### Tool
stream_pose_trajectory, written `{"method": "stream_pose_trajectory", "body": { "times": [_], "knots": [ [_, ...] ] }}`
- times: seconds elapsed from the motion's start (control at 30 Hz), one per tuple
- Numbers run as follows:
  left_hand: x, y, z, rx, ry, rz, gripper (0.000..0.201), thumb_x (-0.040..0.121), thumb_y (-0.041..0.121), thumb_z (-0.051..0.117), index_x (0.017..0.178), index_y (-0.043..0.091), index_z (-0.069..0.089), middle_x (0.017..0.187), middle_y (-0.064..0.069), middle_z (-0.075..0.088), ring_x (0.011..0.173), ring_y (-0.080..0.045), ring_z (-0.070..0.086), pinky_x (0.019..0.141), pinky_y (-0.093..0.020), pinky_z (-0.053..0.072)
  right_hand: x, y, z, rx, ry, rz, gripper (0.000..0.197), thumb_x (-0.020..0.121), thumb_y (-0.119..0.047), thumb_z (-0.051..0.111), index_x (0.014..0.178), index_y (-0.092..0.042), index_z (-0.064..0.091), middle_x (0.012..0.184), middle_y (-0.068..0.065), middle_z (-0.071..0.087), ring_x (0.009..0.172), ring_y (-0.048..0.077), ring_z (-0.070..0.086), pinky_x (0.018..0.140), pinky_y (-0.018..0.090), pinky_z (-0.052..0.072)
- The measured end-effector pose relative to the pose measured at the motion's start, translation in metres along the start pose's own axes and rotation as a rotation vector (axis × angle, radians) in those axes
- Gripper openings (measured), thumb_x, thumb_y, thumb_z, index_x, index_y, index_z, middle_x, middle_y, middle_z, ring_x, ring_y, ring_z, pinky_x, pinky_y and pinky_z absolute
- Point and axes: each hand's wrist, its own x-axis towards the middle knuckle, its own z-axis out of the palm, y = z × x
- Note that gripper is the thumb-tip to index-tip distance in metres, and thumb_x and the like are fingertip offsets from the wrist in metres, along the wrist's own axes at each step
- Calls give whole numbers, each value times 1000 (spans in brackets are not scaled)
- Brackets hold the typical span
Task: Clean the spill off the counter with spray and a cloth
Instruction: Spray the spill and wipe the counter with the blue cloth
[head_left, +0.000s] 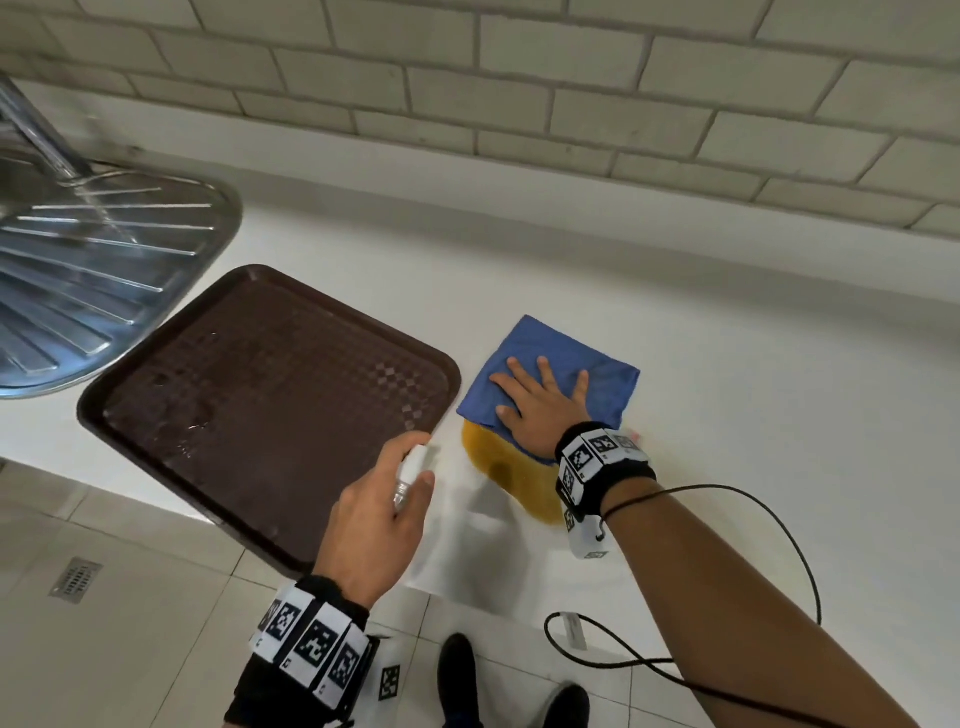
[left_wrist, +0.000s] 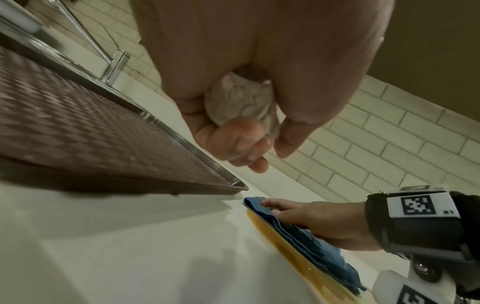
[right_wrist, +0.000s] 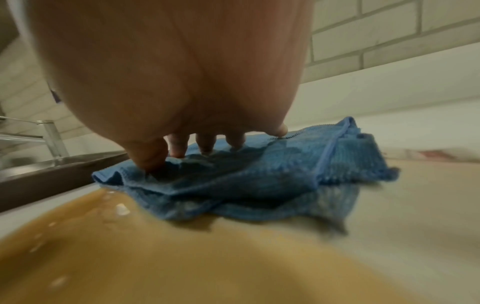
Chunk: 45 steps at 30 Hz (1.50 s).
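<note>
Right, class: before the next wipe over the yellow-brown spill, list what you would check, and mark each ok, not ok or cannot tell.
1. Right hand flat on the folded blue cloth, fingers spread: ok.
2. Cloth touches the yellow-brown spill at its far edge: ok.
3. Spill removed from the white counter: not ok, most remains.
4. Left hand grips the small clear spray bottle: ok.
5. Liquid left in the bottle: cannot tell.
6. Dark brown plastic tray clear of the spill: ok, beside it, apart.
</note>
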Motion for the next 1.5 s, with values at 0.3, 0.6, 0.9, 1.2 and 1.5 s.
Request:
{"method": "stream_pose_trajectory", "body": {
  "times": [0.3, 0.6, 0.9, 1.2, 1.5],
  "knots": [
    [-9, 2, 1, -22, -5, -5, 35, 98, 30, 56, 130, 42, 50, 62, 10, 55, 53, -8, 51, 57, -28, 41, -17, -10, 7, 49, 10, -81, 50, 102, -43, 29, 151, -40, 19, 164, -14, 0, 151, 24, -9, 110, 72, -4],
    [-21, 6, 11, -32, 6, 23, 35, 98, 30, 56, 128, 46, 50, 54, 6, 52, 48, -8, 50, 56, -31, 43, -48, -26, 33, 20, 46, -168, 51, 100, -46, 34, 149, -40, 23, 164, -14, 3, 151, 23, -7, 109, 71, -7],
    [-41, 8, 12, -1, 38, 19, 35, 98, 29, 56, 129, 44, 50, 48, 2, 45, 43, -11, 46, 51, -27, 43, -100, 1, 45, 42, 13, -320, 49, 97, -44, 42, 145, -41, 32, 164, -16, 9, 152, 19, -4, 113, 69, -6],
    [-52, 12, 11, 5, 18, 13, 34, 98, 29, 58, 128, 42, 52, 48, 7, 50, 42, -7, 48, 47, -19, 37, -134, 53, 28, 240, 116, -247, 26, 82, -35, 51, 103, -34, 65, 134, -16, 54, 143, 12, 29, 115, 67, 6],
    [-44, 26, 21, 5, -36, 66, 36, 98, 28, 58, 130, 42, 52, 50, 6, 49, 44, -8, 48, 50, -20, 39, -130, 79, 53, 48, 56, -77, 72, 89, -69, 19, 154, -40, 8, 165, -5, -5, 151, 27, -10, 118, 53, -5]
  ]
}}
